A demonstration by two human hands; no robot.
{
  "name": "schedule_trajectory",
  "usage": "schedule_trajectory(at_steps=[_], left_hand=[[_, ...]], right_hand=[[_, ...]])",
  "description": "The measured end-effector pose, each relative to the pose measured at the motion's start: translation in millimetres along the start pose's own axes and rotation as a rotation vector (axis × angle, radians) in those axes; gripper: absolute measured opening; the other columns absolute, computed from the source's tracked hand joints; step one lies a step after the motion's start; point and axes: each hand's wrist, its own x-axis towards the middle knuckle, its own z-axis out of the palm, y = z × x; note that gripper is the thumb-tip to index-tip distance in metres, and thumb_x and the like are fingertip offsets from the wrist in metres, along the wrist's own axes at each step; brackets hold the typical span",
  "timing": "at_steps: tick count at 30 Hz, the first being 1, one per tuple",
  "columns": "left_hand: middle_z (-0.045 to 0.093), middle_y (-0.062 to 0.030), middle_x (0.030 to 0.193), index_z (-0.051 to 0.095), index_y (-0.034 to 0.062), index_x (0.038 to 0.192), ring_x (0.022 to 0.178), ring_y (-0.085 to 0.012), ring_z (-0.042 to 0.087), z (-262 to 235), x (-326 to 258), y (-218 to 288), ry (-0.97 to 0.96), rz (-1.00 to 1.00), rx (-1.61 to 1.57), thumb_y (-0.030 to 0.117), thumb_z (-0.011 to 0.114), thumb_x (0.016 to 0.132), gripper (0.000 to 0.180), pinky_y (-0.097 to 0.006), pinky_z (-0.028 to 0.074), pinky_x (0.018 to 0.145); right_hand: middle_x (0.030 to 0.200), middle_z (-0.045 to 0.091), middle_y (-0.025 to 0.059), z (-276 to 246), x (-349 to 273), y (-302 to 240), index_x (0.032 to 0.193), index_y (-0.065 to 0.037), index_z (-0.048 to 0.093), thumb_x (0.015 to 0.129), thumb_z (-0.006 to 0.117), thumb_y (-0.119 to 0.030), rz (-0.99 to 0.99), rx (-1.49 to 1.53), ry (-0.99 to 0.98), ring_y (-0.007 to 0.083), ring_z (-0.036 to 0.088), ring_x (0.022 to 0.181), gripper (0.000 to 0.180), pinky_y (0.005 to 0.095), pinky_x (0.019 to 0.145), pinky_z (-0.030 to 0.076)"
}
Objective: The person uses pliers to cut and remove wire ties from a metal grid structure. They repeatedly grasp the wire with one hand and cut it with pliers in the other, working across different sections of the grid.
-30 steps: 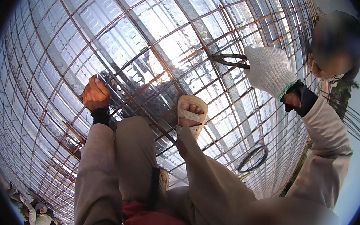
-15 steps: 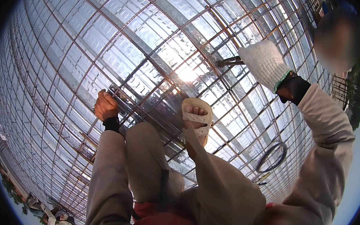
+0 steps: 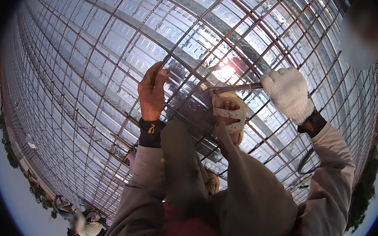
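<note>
My right hand (image 3: pixel 288 92), in a white knitted glove, grips the handles of metal pincers (image 3: pixel 240 87). The tool points left, its jaw end over the steel bars just beyond my sandalled foot (image 3: pixel 228 110). Bare, with a black wristband, my left hand (image 3: pixel 152 90) is raised over the rebar mesh (image 3: pixel 126 64) left of the pincers. Its thumb and fingers are drawn close together near a bar; whatever they may pinch does not show. Sun glare on the metal beneath washes out detail around the pincers' jaws.
Under the mesh lies shiny ribbed metal decking (image 3: pixel 152 22). A dark coil (image 3: pixel 306 160) rests on the bars at the right. Another person (image 3: pixel 87 225) is at the lower left, and a blurred person's head (image 3: pixel 362 34) shows at the upper right.
The pincers have swung down and left toward my foot, and my right hand has turned with them. My left hand has risen and moved right in the picture. The whole view has shifted.
</note>
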Motion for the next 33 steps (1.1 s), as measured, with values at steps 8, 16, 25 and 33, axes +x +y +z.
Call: schedule_trajectory(at_steps=[8, 16, 25, 33], left_hand=[[0.078, -0.0071, 0.098, 0.075, -0.0063, 0.128, 0.084, -0.0132, 0.073, 68, 19, 25, -0.592, -0.376, -0.076, 0.024, 0.077, 0.108, 0.037, -0.028, 0.062, 0.076], [0.075, -0.0066, 0.104, 0.074, 0.0012, 0.127, 0.092, -0.0191, 0.075, 37, 15, 13, 0.124, -0.439, -0.769, 0.024, 0.075, 0.109, 0.029, -0.035, 0.067, 0.083], [0.079, -0.0105, 0.107, 0.075, -0.0004, 0.128, 0.093, -0.0219, 0.079, -10, 13, 31, 0.233, -0.225, -0.617, 0.03, 0.082, 0.105, 0.039, -0.039, 0.069, 0.085], [0.078, -0.0117, 0.11, 0.074, -0.0019, 0.13, 0.094, -0.0218, 0.078, -8, 14, 45, 0.174, -0.199, -0.591, 0.03, 0.082, 0.105, 0.041, -0.038, 0.068, 0.085]], right_hand=[[0.093, 0.069, 0.0051, 15, 2, -34, 0.1, -0.015, 0.069, 0.085, 0.072, -0.018, -0.029, 0.064, -0.028, 0.0275, 0.074, 0.084, 0.015, 0.0445, 0.068, 0.058], [0.103, 0.08, 0.0096, 44, -35, -35, 0.12, -0.008, 0.073, 0.097, 0.08, -0.01, 0.6, 1.089, -0.244, 0.0239, 0.074, 0.087, 0.024, 0.0371, 0.081, 0.058], [0.096, 0.074, 0.005, 72, -128, 8, 0.107, -0.011, 0.063, 0.099, 0.081, -0.019, 1.297, 1.54, 0.299, 0.0061, 0.058, 0.066, 0.021, 0.0228, 0.057, 0.046], [0.097, 0.075, 0.0044, 131, -177, 51, 0.104, -0.012, 0.064, 0.102, 0.076, -0.019, 1.348, 1.464, 0.25, 0.0072, 0.06, 0.068, 0.015, 0.0245, 0.061, 0.049]])
